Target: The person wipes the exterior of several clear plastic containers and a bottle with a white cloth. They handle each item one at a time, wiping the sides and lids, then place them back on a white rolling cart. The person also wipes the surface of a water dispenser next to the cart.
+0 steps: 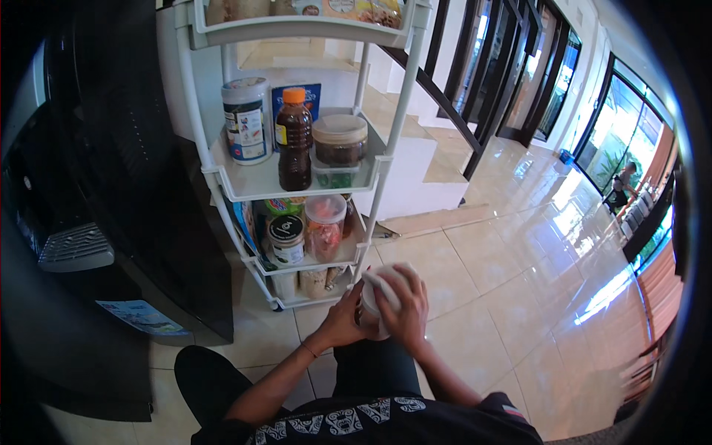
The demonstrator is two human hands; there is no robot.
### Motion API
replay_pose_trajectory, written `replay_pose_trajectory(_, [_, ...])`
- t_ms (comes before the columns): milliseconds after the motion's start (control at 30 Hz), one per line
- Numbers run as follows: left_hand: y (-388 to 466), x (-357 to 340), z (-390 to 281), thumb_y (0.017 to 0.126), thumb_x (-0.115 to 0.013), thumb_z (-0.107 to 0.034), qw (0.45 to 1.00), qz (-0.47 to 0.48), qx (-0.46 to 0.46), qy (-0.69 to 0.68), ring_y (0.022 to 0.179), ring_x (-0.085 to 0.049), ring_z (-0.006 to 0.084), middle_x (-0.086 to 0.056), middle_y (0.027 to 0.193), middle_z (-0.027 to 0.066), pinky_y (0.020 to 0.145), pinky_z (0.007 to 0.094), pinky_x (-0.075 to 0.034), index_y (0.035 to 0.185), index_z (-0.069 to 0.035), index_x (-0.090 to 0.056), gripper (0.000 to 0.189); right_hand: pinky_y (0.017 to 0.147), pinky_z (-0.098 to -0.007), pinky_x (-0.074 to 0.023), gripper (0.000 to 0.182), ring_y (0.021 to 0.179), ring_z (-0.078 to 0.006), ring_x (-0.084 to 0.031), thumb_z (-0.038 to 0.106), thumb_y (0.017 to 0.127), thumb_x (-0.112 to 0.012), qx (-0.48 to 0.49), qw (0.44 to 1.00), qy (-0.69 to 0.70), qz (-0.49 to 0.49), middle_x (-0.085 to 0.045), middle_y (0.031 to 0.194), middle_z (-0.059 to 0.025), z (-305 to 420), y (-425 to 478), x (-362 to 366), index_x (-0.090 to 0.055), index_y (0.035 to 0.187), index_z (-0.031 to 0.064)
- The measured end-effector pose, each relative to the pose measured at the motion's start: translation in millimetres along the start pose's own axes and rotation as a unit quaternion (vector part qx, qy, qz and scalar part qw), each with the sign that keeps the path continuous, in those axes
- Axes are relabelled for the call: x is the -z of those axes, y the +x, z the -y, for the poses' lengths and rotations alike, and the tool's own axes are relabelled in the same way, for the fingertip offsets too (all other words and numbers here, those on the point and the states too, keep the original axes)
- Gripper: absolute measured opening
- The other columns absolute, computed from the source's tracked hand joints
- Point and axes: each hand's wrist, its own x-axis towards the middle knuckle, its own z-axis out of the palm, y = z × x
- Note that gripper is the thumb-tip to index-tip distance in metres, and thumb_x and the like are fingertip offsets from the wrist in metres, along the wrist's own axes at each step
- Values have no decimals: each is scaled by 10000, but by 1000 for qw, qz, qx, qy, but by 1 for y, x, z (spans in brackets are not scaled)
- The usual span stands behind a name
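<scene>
My left hand [347,320] is closed around a container [371,322], most of it covered by my fingers. A pale cloth [387,286] lies over the container's top, pressed there by my right hand [409,311]. Both hands are above my lap, just right of the lower tiers of a white shelf rack [300,29]. On its middle tier stand a bottle of dark contents with an orange cap [294,139], a white-lidded canister [246,122] and a round tub [340,139]. Below are a black-lidded jar [287,240] and a clear jar with pinkish contents [325,228].
A large black appliance [183,261] stands close on the left. Behind the rack is a staircase [400,167] with a dark handrail [439,100]. Glossy tiles [478,278] cover the floor. Another person [622,186] is far off at the right, near large windows.
</scene>
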Motion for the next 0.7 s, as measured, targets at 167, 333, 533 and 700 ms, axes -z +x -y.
replay_pose_trajectory(167, [-3,5,-14,650,-849,-194,995,19,55,-86,1257,-544,323,-391,1493,214,1007,386,-483,1553,-149,-210,1107,1001,-434,-437,328,1189,-365,-556,175,812,-722,36,997,39,-50,-594,1264,-155,-2,-24,-11,-711,1138,134])
replay_pose_trajectory(333, [-3,0,0,657,-904,-382,997,-7,1,-76,1333,-469,363,-396,1476,231,1075,429,-425,1532,-75,-202,1163,912,-399,-500,296,1068,-332,-634,180,849,-701,-92,972,206,62,-635,1186,-169,-35,26,-7,-701,1111,40])
replay_pose_trajectory(533, [-2,-4,2,691,-883,-279,991,3,-12,-130,1296,-502,378,-432,1440,242,1057,432,-439,1524,-82,-193,1099,978,-460,-459,329,1135,-386,-562,168,780,-725,35,996,7,-78,-589,1285,-146,-3,-24,-19,-721,1100,92])
replay_pose_trajectory(700, [-2,-8,17,710,-865,-230,996,-3,-39,-75,1255,-541,385,-470,1392,256,1033,414,-458,1519,-36,-154,1095,960,-444,-475,312,1067,-372,-596,192,789,-722,24,997,9,71,-624,1201,-139,3,9,-6,-718,1083,86])
